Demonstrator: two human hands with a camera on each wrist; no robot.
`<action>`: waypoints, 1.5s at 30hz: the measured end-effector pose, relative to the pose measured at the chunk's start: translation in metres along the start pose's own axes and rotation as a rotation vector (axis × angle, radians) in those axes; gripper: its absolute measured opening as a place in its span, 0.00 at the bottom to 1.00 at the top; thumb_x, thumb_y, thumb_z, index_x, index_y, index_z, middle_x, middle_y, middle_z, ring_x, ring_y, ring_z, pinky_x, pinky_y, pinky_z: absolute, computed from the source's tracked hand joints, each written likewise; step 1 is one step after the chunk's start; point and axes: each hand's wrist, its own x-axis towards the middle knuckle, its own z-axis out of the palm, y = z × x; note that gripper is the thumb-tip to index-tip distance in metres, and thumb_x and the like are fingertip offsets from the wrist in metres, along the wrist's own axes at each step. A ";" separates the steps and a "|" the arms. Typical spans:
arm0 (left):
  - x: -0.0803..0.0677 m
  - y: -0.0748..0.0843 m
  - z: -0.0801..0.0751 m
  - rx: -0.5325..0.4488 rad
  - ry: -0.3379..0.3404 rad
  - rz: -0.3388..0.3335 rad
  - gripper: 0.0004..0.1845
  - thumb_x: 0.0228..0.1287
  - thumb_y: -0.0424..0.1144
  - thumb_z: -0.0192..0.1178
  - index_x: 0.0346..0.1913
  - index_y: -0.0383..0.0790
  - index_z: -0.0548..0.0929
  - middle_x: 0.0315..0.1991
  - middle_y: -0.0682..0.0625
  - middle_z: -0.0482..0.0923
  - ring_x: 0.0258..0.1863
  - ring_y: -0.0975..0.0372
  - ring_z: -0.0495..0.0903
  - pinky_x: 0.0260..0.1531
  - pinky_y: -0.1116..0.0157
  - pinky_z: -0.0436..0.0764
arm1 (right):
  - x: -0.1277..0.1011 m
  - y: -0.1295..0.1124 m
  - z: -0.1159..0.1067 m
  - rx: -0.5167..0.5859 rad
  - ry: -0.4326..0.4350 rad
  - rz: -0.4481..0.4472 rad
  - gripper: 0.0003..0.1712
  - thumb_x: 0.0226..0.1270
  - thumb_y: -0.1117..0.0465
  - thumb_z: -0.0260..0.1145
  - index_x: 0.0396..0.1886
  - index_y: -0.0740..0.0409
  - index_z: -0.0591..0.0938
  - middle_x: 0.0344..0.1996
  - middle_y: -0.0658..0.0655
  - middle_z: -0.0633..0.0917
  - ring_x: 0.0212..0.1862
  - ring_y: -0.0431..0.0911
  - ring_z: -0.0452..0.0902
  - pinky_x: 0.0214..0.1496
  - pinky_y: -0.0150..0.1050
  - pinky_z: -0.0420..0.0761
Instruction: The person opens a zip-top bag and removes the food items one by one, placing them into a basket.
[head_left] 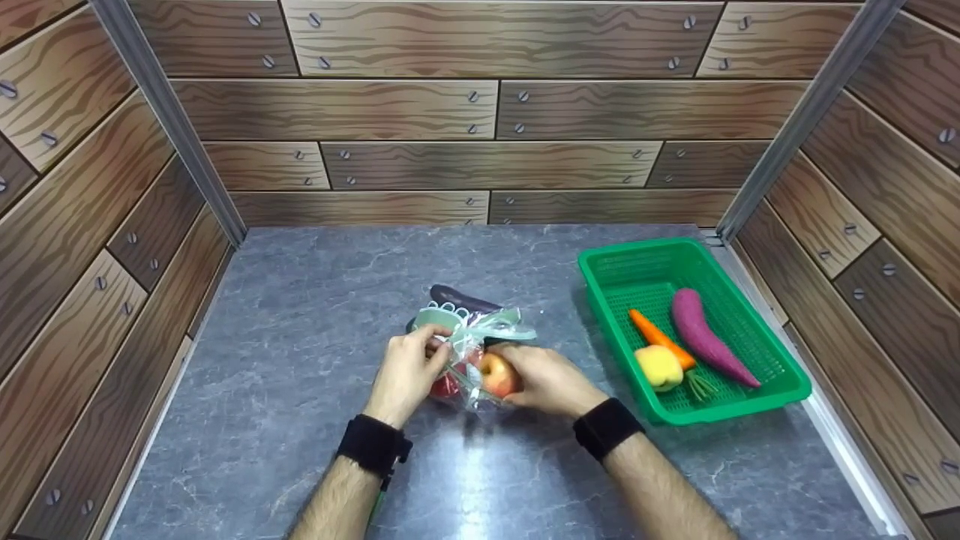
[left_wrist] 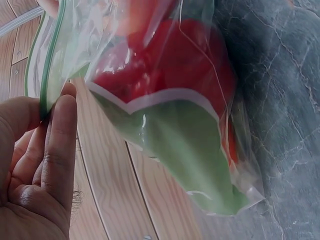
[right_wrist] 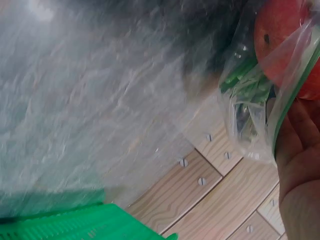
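A clear zip bag (head_left: 474,341) with green printed parts stands on the grey table between both hands. In the left wrist view, my left hand (left_wrist: 42,150) pinches the bag's green zip edge between thumb and fingers. A glossy red bell pepper (left_wrist: 170,65) shows through the plastic. My right hand (head_left: 551,379) grips a red-yellow apple (head_left: 497,375) at the bag's mouth, fingers behind it and thumb at its near side. The right wrist view shows the green zip edge (right_wrist: 295,92) against the right fingers. Part of the bag's contents is hidden by the hands and plastic glare.
To the right stands a green basket (head_left: 592,300) holding a carrot (head_left: 660,337), a yellow bell pepper (head_left: 658,367) and a purple sweet potato (head_left: 705,334). A dark eggplant (head_left: 461,298) lies just behind the bag. Wood-patterned walls (head_left: 405,112) enclose the table on three sides.
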 end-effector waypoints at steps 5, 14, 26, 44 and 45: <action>0.001 0.003 -0.001 0.008 0.014 0.015 0.09 0.81 0.31 0.71 0.57 0.37 0.95 0.39 0.45 0.98 0.39 0.58 0.96 0.39 0.61 0.96 | -0.003 0.005 -0.012 0.034 0.037 0.071 0.40 0.62 0.62 0.92 0.72 0.61 0.85 0.61 0.65 0.95 0.60 0.60 0.94 0.67 0.59 0.96; 0.005 0.011 -0.002 -0.006 0.028 0.032 0.08 0.82 0.32 0.72 0.57 0.38 0.95 0.41 0.46 0.99 0.41 0.57 0.98 0.44 0.56 0.98 | -0.009 0.012 -0.030 0.006 0.128 0.080 0.38 0.63 0.61 0.92 0.70 0.62 0.85 0.59 0.66 0.95 0.59 0.62 0.94 0.64 0.60 0.97; 0.012 0.020 -0.006 -0.021 0.048 0.039 0.08 0.82 0.33 0.73 0.58 0.40 0.95 0.42 0.47 0.99 0.42 0.56 0.98 0.48 0.52 0.98 | -0.014 0.018 -0.052 0.016 0.203 0.003 0.49 0.64 0.63 0.92 0.82 0.60 0.79 0.71 0.66 0.91 0.68 0.61 0.92 0.71 0.59 0.94; 0.022 0.028 -0.005 -0.032 0.087 0.073 0.10 0.85 0.30 0.68 0.60 0.37 0.94 0.55 0.39 0.98 0.54 0.46 1.00 0.59 0.52 0.99 | -0.030 0.032 -0.081 0.009 0.330 -0.017 0.50 0.62 0.65 0.93 0.81 0.65 0.80 0.74 0.66 0.90 0.72 0.62 0.90 0.79 0.59 0.91; 0.023 0.029 -0.005 -0.032 0.087 0.076 0.10 0.85 0.30 0.68 0.60 0.37 0.94 0.55 0.39 0.98 0.54 0.46 0.99 0.59 0.52 0.99 | -0.031 0.033 -0.083 0.013 0.333 -0.013 0.50 0.62 0.65 0.93 0.81 0.65 0.80 0.73 0.66 0.90 0.71 0.61 0.90 0.78 0.58 0.91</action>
